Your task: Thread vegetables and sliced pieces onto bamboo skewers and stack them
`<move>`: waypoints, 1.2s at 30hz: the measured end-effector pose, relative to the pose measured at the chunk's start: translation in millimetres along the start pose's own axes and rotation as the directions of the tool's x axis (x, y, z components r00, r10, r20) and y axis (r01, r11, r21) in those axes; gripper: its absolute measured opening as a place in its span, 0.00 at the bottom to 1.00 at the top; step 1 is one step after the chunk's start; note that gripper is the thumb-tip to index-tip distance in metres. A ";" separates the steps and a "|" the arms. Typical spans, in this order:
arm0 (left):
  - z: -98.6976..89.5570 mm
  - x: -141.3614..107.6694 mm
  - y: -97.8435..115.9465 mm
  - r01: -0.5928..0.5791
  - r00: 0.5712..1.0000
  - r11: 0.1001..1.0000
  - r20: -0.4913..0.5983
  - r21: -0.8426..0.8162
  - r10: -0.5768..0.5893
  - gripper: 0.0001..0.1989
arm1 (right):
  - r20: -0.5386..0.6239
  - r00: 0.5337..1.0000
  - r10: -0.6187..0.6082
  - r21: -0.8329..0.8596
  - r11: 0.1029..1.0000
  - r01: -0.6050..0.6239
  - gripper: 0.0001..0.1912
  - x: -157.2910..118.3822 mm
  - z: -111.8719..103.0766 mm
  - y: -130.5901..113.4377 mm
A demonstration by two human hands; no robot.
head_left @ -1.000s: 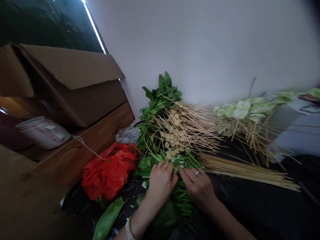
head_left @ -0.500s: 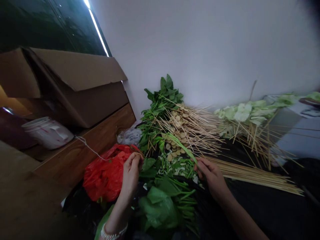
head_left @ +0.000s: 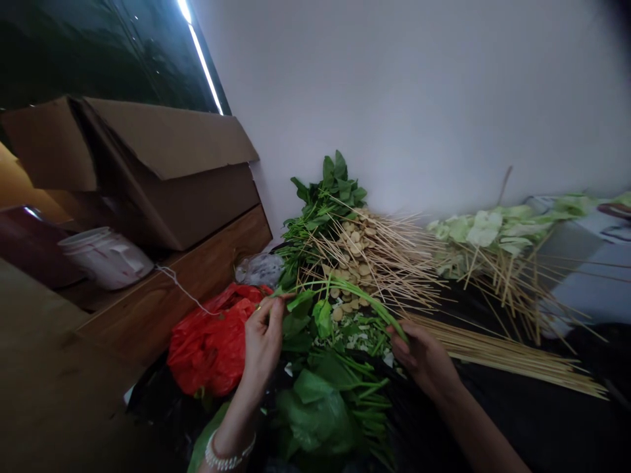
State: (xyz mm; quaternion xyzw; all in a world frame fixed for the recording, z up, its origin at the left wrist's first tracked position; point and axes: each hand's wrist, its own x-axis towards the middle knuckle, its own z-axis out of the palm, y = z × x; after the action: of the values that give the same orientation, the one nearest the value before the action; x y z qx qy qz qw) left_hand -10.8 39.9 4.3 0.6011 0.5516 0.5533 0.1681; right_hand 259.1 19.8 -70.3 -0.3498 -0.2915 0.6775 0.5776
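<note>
My right hand (head_left: 426, 358) is closed around the thick end of a green leafy stem (head_left: 367, 297), which arches leftward over the chopped green pieces (head_left: 355, 332). The leafy end of that stem reaches my left hand (head_left: 265, 335), whose thumb and fingers are pinched together on it beside the red plastic bag (head_left: 210, 351). A beaded bracelet (head_left: 229, 453) circles my left wrist. Below and between the hands lies a pile of large green leaves with stems (head_left: 315, 407).
Skewered pale slices (head_left: 357, 240) and leafy greens (head_left: 328, 197) stand against the wall. Loose sticks (head_left: 513, 348) and skewered cabbage (head_left: 486, 226) lie to the right. At left are an open cardboard box (head_left: 197, 203) and a whitish jar (head_left: 108, 259).
My left hand has come to hold the stem's leafy end, so the stem now spans both hands. My right hand has shifted slightly right and down. The whole view has shifted a little.
</note>
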 end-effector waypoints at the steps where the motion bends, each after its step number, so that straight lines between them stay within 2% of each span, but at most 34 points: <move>1: -0.6 -0.8 0.7 -0.003 1.000 1.000 -0.005 -0.003 0.003 0.19 | 0.000 1.000 0.002 -0.005 1.000 -0.002 0.15 0.4 -0.2 0.4; 3: -2.9 -2.2 3.5 -0.032 0.998 0.999 -0.054 0.003 0.032 0.18 | -0.009 1.000 -0.001 -0.017 1.000 0.001 0.15 1.0 -0.3 1.9; 5: -5.6 -3.7 8.6 -0.102 0.986 0.994 -0.127 0.049 0.108 0.15 | -0.028 1.000 -0.010 -0.033 0.999 0.009 0.15 0.8 0.4 3.5; 8: -5.1 -8.8 18.5 -0.297 0.927 0.933 -0.173 0.201 0.333 0.09 | -0.018 0.999 -0.033 -0.082 0.996 0.032 0.15 -1.3 3.8 4.9; 11: 5.6 -18.8 23.1 -0.493 0.850 0.821 -0.039 0.289 0.525 0.09 | -0.004 0.999 -0.053 -0.166 0.985 0.052 0.16 -5.1 9.3 4.8; 15: 26.8 -30.4 15.2 -0.607 0.792 0.727 0.167 0.319 0.588 0.13 | 0.025 0.998 -0.050 -0.268 0.962 0.055 0.18 -10.2 16.7 4.5; 17: 33.8 -31.9 9.4 -0.621 0.781 0.700 0.198 0.353 0.593 0.12 | 0.058 0.997 -0.043 -0.289 0.955 0.058 0.18 -12.1 19.6 4.4; 23: 39.4 -30.3 4.4 -0.639 0.763 0.680 0.191 0.359 0.617 0.08 | 0.102 0.994 -0.029 -0.315 0.947 0.060 0.18 -16.2 26.3 4.8; 25: 41.1 -30.0 5.6 -0.626 0.777 0.702 0.187 0.341 0.602 0.07 | 0.106 0.994 -0.027 -0.337 0.939 0.062 0.19 -17.4 28.5 5.4; 27: 41.7 -27.8 6.5 -0.563 0.826 0.779 0.162 0.278 0.539 0.06 | 0.103 0.994 -0.037 -0.370 0.926 0.073 0.19 -17.9 30.0 5.6; 30: 34.9 -17.6 6.1 -0.359 0.933 0.921 0.053 0.151 0.355 0.05 | 0.057 0.996 -0.064 -0.389 0.918 0.081 0.20 -16.7 28.8 3.4; 32: 23.5 -6.6 5.1 -0.195 0.977 0.978 -0.076 0.074 0.200 0.04 | 0.008 0.997 -0.071 -0.364 0.929 0.069 0.20 -15.2 25.9 0.2; 34: 8.2 5.8 4.7 -0.020 0.979 1.000 -0.201 -0.023 0.015 0.04 | -0.023 0.997 -0.070 -0.337 0.940 0.058 0.20 -13.9 22.8 -3.1; 36: -8.6 17.6 4.9 0.098 0.940 0.979 -0.307 -0.177 -0.150 0.03 | -0.024 0.997 -0.071 -0.330 0.942 0.059 0.20 -13.2 20.5 -5.3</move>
State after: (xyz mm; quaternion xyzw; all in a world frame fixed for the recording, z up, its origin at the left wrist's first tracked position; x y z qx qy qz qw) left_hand -19.6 49.8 19.6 0.4524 0.5626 0.6735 0.1586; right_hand 246.7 7.8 -52.2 -0.4434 -0.4013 0.5937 0.5383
